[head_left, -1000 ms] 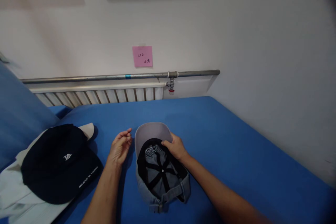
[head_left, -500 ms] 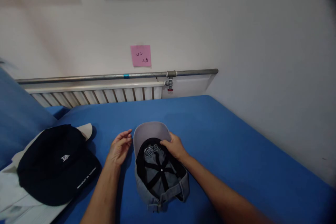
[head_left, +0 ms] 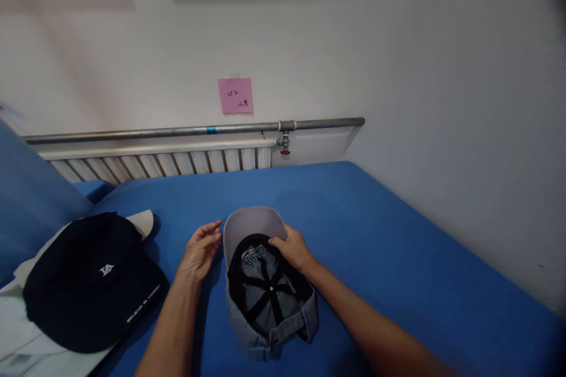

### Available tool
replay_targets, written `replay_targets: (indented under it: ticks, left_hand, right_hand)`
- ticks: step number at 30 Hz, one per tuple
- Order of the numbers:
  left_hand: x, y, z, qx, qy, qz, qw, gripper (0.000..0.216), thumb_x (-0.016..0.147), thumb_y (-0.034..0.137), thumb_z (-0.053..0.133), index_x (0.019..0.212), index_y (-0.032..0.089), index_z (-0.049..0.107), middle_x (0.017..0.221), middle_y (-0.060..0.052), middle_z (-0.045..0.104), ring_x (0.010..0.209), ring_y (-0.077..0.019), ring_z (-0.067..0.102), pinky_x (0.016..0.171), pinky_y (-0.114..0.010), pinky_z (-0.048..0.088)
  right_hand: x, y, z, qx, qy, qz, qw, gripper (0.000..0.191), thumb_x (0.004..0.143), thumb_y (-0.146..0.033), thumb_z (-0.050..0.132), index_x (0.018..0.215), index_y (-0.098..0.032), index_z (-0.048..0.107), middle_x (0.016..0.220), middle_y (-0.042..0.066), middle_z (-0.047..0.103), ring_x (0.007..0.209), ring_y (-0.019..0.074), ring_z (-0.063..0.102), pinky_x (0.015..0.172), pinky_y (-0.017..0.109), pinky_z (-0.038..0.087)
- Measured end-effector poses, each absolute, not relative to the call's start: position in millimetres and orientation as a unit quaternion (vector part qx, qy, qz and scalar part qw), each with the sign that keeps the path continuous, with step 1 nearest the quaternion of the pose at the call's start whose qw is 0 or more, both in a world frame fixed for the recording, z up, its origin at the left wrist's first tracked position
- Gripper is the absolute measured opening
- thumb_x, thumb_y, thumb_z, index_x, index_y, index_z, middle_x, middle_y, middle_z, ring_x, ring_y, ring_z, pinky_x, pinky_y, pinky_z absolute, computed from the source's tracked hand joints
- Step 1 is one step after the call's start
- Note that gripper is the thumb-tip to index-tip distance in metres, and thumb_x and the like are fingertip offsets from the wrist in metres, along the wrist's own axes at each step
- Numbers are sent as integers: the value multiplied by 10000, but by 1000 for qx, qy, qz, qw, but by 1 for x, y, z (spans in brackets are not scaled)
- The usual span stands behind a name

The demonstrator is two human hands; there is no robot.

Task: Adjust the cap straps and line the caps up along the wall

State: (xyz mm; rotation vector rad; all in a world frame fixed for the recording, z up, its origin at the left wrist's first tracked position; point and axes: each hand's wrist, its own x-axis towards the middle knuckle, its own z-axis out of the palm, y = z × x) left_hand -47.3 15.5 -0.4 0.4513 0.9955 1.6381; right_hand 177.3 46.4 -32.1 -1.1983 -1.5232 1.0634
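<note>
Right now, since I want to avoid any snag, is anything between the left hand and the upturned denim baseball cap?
Nothing visible: the left hand is right beside the brim of the denim baseball cap; contact is unclear. The navy baseball cap lies on the hand's other side.

The grey-blue cap [head_left: 270,290] at lower centre has a pale grey under-brim [head_left: 254,222] and black bands [head_left: 276,306] rayed inside like a star. At lower left, a near-black cap [head_left: 79,283] bears white lettering [head_left: 144,303]. The surface [head_left: 362,235] is plain blue; the upper-centre note [head_left: 235,96], pink; the pipe [head_left: 168,132], grey with 1 bright blue stripe [head_left: 211,129].
</note>
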Motion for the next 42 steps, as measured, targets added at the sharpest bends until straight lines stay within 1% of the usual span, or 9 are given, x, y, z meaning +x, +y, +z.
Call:
replay_targets:
  ticks: [6,9,13,15,18,23,33,38,42]
  left_hand:
    - [-47,17,-2,186,431,693,546,261,660,-140,586,706,108,654,876,-66,699,650,-81,639,617,-159,532]
    - [-47,17,-2,183,433,693,546,240,664,-124,605,704,107,656,848,-67,704,692,-92,656,656,-158,532]
    - [-48,17,-1,175,427,692,555,159,696,-33,637,714,123,659,859,-76,715,762,-137,674,683,-207,549]
    - [-50,16,0,169,422,689,565,121,721,21,611,699,133,654,866,-83,717,769,-161,677,663,-239,557]
    - [-53,14,2,165,408,683,583,137,724,62,549,654,139,638,887,-99,715,778,-180,679,651,-257,559]
    - [-55,13,3,164,386,683,598,153,693,62,516,599,143,607,899,-100,712,792,-184,678,678,-267,564]
    - [-57,14,0,158,392,693,584,126,685,47,553,634,150,605,881,-83,715,786,-176,678,664,-259,568]
    - [-57,15,-2,153,403,697,573,133,644,22,586,619,153,591,829,-73,719,768,-172,682,673,-265,571]
    - [-57,15,-3,153,408,698,567,151,600,8,609,599,154,573,786,-57,715,748,-166,684,667,-257,572]
  right_hand:
    - [177,46,-32,-481,-612,437,451,230,653,-228,566,866,-181,637,753,4,643,682,158,560,649,268,475]
    - [177,46,-32,-482,-609,439,451,240,650,-234,570,873,-180,639,748,5,647,674,159,561,642,269,473]
    - [177,46,-32,-483,-608,441,450,224,648,-242,568,852,-183,641,745,2,652,680,166,572,645,276,474]
    - [177,46,-31,-482,-608,442,450,221,647,-237,566,848,-186,643,747,-1,655,680,167,576,651,279,474]
    - [177,46,-31,-481,-608,442,452,236,644,-220,558,861,-192,646,751,-3,658,681,166,577,658,279,475]
    - [177,47,-33,-479,-611,439,452,244,644,-233,568,871,-189,643,757,1,651,682,164,566,651,275,466]
    - [178,46,-31,-480,-614,433,453,228,647,-232,559,855,-180,635,736,-2,627,664,154,542,637,268,453]
    - [178,45,-30,-486,-613,430,451,193,639,-219,567,816,-179,632,713,-6,630,662,158,549,638,270,456]
    - [178,44,-28,-484,-612,434,451,224,648,-203,556,854,-184,640,745,-5,650,676,157,567,663,272,467]
